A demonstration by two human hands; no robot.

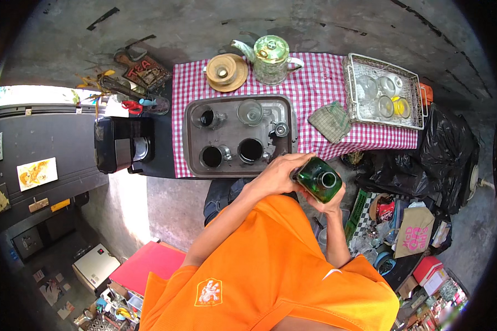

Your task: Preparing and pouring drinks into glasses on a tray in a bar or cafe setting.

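Both my hands grip a green glass bottle [317, 178], its uncapped mouth turned up toward me. My left hand [279, 176] wraps its far left side; my right hand [331, 202] holds it from the right and below. The bottle is just off the front right corner of a brown tray [240, 173]. Dark liquid stands in the front left glass mug [212, 156] and front right glass mug [251, 150]. Some dark liquid shows in the back left glass mug [203, 116]; the back right glass mug [249, 112] looks clear. A small metal stopper-like piece [281, 129] lies beside a dark wet patch.
A green teapot [271, 62] and a wooden cup on a saucer [222, 72] stand behind the tray. Rightward lie a folded checked cloth [330, 122] and a wire basket [418, 95] of glasses. A black appliance [122, 145] stands left; black bags [447, 153] sit right.
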